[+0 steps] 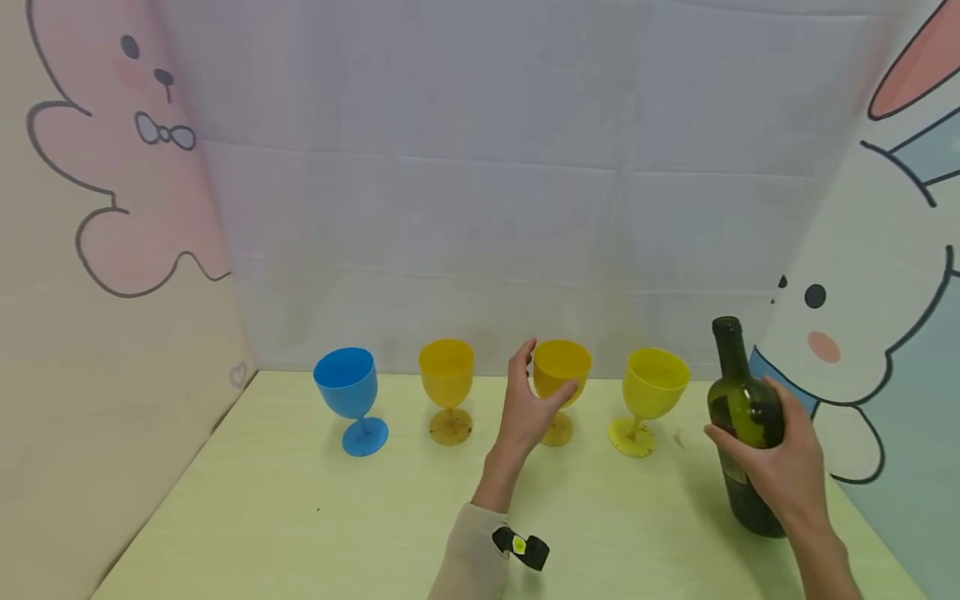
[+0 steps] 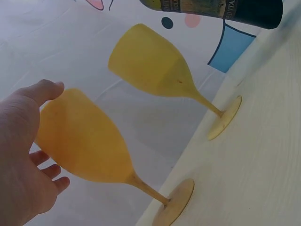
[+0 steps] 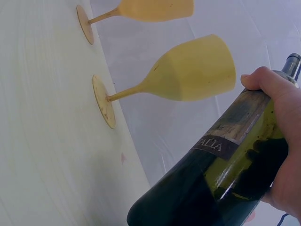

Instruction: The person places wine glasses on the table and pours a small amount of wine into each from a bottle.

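Observation:
My right hand (image 1: 795, 454) grips a dark green wine bottle (image 1: 738, 408) around its upper body, the thumb in front. The bottle leans slightly, neck up, at the right side of the table; its label (image 3: 225, 136) shows in the right wrist view. My left hand (image 1: 528, 408) is at an orange goblet (image 1: 562, 367), thumb on the right of the bowl and fingers on the left. In the left wrist view the thumb lies near the rim of this orange goblet (image 2: 89, 136), the other fingers loosely bent below the bowl. The goblet stands upright on the table.
Left of my left hand stand another orange goblet (image 1: 447, 375) and a blue goblet (image 1: 348, 387). A yellow goblet (image 1: 652, 387) stands between the left hand and the bottle. Behind the pale table (image 1: 300, 533) hangs a white cloth (image 1: 465, 208); cartoon-printed walls flank both sides.

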{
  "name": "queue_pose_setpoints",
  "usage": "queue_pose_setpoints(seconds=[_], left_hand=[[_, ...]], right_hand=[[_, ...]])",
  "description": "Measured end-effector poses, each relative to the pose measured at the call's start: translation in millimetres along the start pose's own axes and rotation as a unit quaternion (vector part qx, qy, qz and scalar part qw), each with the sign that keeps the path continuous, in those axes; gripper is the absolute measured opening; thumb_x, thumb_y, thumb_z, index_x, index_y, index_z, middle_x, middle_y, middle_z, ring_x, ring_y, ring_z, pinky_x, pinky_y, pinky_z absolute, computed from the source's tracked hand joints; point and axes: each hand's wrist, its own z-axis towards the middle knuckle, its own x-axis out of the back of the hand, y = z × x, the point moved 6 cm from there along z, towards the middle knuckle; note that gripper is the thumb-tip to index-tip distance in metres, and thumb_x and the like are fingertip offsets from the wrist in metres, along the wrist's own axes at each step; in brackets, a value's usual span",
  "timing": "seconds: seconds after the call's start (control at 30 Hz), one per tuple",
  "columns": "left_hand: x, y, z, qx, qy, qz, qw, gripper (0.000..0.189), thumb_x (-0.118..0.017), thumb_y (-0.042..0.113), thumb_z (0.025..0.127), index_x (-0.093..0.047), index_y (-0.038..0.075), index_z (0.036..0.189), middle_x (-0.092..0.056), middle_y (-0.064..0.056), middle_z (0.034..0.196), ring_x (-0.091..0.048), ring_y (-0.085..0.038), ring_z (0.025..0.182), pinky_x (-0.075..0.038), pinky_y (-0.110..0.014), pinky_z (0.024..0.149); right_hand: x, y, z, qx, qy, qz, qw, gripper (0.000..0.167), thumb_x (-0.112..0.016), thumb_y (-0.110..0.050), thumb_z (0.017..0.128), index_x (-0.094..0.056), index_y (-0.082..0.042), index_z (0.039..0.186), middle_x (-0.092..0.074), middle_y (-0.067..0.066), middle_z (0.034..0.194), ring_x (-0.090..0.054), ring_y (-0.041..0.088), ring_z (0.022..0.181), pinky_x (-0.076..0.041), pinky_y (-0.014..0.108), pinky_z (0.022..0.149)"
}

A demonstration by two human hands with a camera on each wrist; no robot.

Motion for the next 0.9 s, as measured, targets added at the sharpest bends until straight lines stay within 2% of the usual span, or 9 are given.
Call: queue_pose_setpoints(seconds=[0.27, 0.47, 0.9], left_hand=[[-0.9, -8.2, 1.0, 0.017, -0.017, -0.010, 0.9997, 0.092, -0.079, 0.042, 0.083, -0.025, 0.027, 0.156, -0.031, 0.003, 0.159, -0.032, -0.021, 0.145, -0.029, -0.045, 0.120], [-3.4, -10.8, 1.8, 0.028, -0.033, -0.019, 0.9989, 0.096, -0.080, 0.040, 0.082, -0.023, 0.023, 0.157, -0.030, 0.000, 0.161, -0.032, -0.021, 0.146, -0.028, -0.046, 0.121], [-5.9, -18.1, 5.6, 0.036, -0.030, -0.023, 0.9986, 0.097, -0.082, 0.037, 0.081, -0.024, 0.021, 0.157, -0.033, 0.000, 0.159, -0.034, -0.021, 0.145, -0.027, -0.046, 0.121]], right_hand=[[0, 0, -0.6, 0.000, -0.001, 0.001, 1.0000, 0.099, -0.088, -0.022, 0.073, -0.032, -0.019, 0.155, -0.044, 0.025, 0.146, -0.045, 0.044, 0.120, -0.038, 0.066, 0.094], [-2, 0, -1.1, -0.007, -0.007, 0.001, 0.9999, 0.100, -0.088, -0.024, 0.074, -0.031, -0.020, 0.155, -0.043, 0.024, 0.148, -0.045, 0.043, 0.121, -0.038, 0.066, 0.094], [-2, 0, -2.0, -0.002, -0.010, 0.002, 1.0000, 0.098, -0.087, -0.024, 0.075, -0.031, -0.020, 0.155, -0.042, 0.023, 0.148, -0.044, 0.044, 0.121, -0.037, 0.068, 0.094]])
